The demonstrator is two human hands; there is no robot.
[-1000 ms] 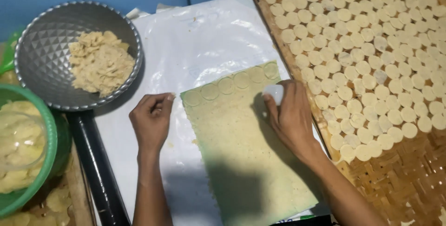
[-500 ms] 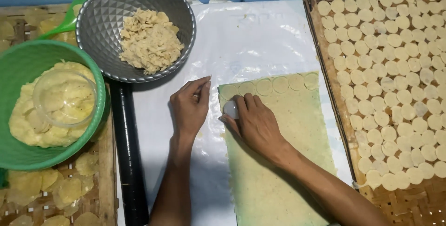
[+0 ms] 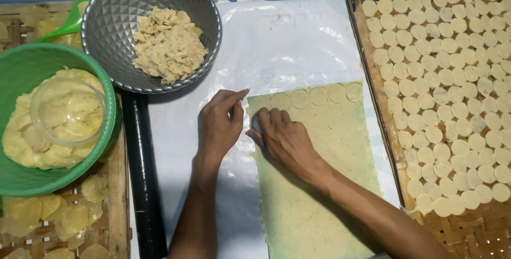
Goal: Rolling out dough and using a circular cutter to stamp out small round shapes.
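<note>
The dough sheet (image 3: pixel 319 179) lies flat on the white plastic sheet (image 3: pixel 287 41) covering the worktop, its long axis running toward and away from the person, with a row of cut circles along the far edge. The right hand (image 3: pixel 285 136), palm down, has its grip closed over a small round cutter (image 3: pixel 256 122) at the sheet's far left corner. The left hand (image 3: pixel 219 123) rests just beside it, fingers loosely curled, fingertips on the plastic, holding nothing.

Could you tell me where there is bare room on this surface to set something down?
The white plastic sheet is bare between the grey bowl and the woven tray, above the dough sheet. The tray is packed with dough rounds; the left side is crowded.
</note>
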